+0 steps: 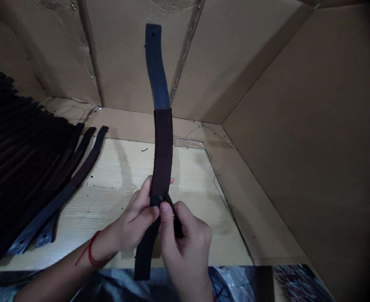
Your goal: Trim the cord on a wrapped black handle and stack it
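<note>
- At your far left, a pile (pixel 17 163) of dark straps lies on the tabletop (pixel 200 209), lengthwise side by side and overlapping, probably so that each lifts off singly.
- On the pile's near side, an end strap (pixel 66 195) curves out over the wood, its holed end toward you.
- A red cord (pixel 91 251) circles your left wrist.
- Your left hand (pixel 137 220) pinches the strap (pixel 162 153) below its brown sleeve, thumb in front and fingers behind, seemingly to steady the spot where your other hand works.
- That strap is in front of you, seemingly raised off the tabletop, its blue holed end pointing away and its black end hanging toward you; gripped low, the long upper part stands unsupported.
- Your right hand (pixel 187 241) is closed around a black tool (pixel 178 224), too dark to identify, thumb tip close to the sleeve's lower edge, perhaps for fine control.
- Farther right, a thread (pixel 221 195) lies along the tabletop's edge, beside the cardboard (pixel 285 138).
</note>
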Action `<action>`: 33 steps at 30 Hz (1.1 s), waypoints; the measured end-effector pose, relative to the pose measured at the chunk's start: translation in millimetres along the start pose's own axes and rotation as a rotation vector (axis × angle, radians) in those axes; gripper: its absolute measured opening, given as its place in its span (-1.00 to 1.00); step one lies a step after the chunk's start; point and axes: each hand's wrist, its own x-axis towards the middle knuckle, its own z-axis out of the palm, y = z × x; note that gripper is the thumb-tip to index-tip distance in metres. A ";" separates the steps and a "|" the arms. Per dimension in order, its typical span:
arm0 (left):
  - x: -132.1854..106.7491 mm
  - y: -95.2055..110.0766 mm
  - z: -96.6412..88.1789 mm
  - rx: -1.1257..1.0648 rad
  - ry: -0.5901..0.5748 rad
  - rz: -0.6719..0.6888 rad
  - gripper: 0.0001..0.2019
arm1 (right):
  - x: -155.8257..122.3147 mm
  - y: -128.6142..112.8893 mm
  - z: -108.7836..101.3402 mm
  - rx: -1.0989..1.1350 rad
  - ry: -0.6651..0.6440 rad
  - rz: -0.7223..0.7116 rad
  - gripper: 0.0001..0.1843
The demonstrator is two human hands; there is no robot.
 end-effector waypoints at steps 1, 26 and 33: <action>-0.8 -1.3 -0.7 0.047 0.004 0.001 -0.59 | 0.2 0.3 0.2 0.000 0.004 -0.001 -0.61; -0.8 0.4 4.1 -0.187 -0.033 -0.070 -0.60 | -2.7 4.4 -6.2 -0.033 -0.076 -0.006 -0.63; 1.2 0.8 3.1 0.049 0.001 0.003 -0.65 | 0.6 5.1 -4.0 -0.047 -0.040 -0.023 -0.63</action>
